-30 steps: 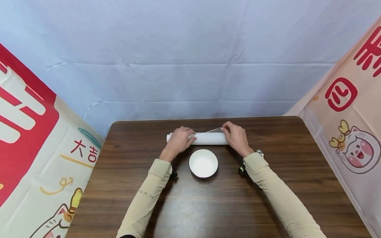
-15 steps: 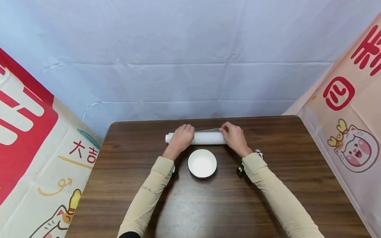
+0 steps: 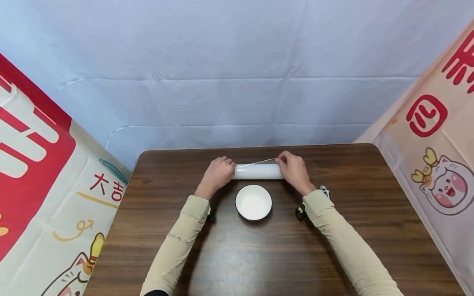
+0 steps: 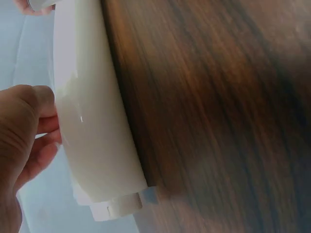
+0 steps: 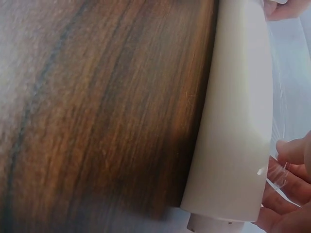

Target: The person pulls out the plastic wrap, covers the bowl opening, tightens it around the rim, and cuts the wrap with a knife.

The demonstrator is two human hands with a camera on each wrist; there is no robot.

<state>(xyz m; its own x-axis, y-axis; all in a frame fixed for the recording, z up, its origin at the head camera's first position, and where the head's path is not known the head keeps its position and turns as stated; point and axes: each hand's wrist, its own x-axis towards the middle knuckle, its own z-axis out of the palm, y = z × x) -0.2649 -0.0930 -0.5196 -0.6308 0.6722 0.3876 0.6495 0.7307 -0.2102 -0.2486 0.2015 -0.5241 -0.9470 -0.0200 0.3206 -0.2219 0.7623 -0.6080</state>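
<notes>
A white roll of plastic wrap (image 3: pixel 259 172) lies crosswise near the table's far edge. My right hand (image 3: pixel 295 169) is at its right end, thumb and fingers pinching the loose edge of the clear film (image 5: pixel 278 175). That edge slants taut above the roll towards my left hand (image 3: pixel 217 172), which covers the roll's left end from the head view. Seen from the left wrist, the left thumb and bent fingers (image 4: pixel 46 99) pinch at the far side of the roll; the film there is hardly visible. In front of the roll stands a white bowl (image 3: pixel 253 202) with a dark rim.
The dark wood-grain table (image 3: pixel 244 255) carries the roll and bowl. A pale cloth (image 3: pixel 229 82) hangs behind its far edge, with printed cloths (image 3: pixel 426 164) at both sides. Dark wrist devices (image 3: pixel 300 212) hang under the sleeve cuffs, close to the bowl's sides.
My left hand has slid along the roll, first over it, then back left to its end. The right hand keeps its pinch on the film edge, nearly in place. The bowl stays put.
</notes>
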